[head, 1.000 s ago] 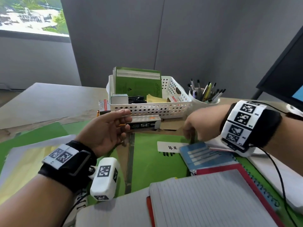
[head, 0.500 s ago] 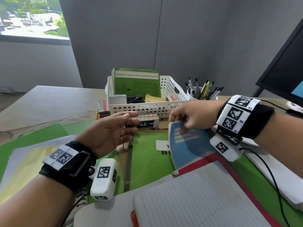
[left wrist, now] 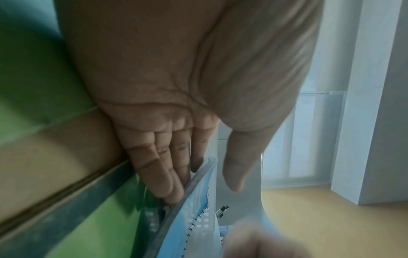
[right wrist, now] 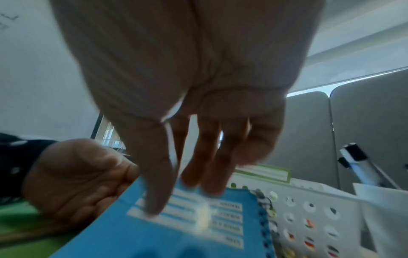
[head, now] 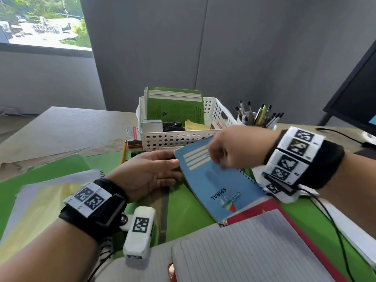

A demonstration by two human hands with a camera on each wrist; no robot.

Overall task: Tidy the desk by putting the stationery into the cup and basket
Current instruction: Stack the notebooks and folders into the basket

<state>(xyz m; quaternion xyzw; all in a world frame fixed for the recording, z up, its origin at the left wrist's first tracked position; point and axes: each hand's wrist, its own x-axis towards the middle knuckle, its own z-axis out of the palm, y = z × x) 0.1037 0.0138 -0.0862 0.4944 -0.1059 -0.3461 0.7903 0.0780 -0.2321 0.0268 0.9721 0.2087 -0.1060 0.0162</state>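
Note:
A blue spiral notebook (head: pixel 215 186) is tilted up off the desk in front of the white perforated basket (head: pixel 183 139). My right hand (head: pixel 221 153) pinches its top edge, thumb on the cover (right wrist: pixel 152 206). My left hand (head: pixel 162 169) is open, with straight fingers (left wrist: pixel 167 174) touching the notebook's left edge (left wrist: pixel 198 218) and the thumb held apart. The basket holds a green book (head: pixel 175 106), a small box, black clips and yellow notes. A white cup (head: pixel 247 117) full of pens stands to the basket's right. A pencil (head: pixel 123 151) lies left of the basket.
An open lined notebook (head: pixel 244 251) and a red-covered one (head: pixel 254 208) lie near me. Green folders (head: pixel 187 210) and a steel ruler (head: pixel 163 216) cover the desk's middle, with papers at left. A monitor (head: pixel 358 94) and a cable are at right. A small red-and-white box (head: pixel 133 135) sits beside the basket.
My right hand lifted the blue notebook off the desk and swung it up and leftward. My left hand moved in and now touches its edge.

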